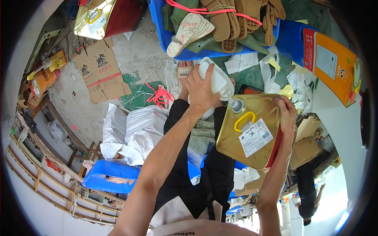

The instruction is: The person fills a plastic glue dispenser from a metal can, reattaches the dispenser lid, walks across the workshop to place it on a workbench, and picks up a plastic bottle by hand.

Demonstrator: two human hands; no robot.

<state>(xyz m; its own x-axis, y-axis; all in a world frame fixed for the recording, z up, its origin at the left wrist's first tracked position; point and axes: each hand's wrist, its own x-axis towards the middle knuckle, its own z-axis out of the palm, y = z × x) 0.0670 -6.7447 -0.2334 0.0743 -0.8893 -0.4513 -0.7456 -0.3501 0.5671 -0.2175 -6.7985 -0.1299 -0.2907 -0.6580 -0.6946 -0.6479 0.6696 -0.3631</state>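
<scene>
My left hand (201, 87) is closed around a white plastic container (216, 80), fingers spread over its top. My right hand (286, 112) grips the far right edge of a large metal can (228, 135) with a gold top and red side. The can is tilted, its top facing me. It has a yellow handle (245, 121), a white label (256, 137) and a clear spout (236, 105). The spout's tip is close to the container's lower right edge; whether liquid runs between them I cannot make out.
A blue crate (159, 29) of brown soles (220, 15) stands ahead. Flattened cardboard (100, 70), pink strapping (159, 95) and white sacks (143, 122) lie left. Another gold can (94, 19) is far left, an orange can (332, 59) right. A person (307, 188) is lower right.
</scene>
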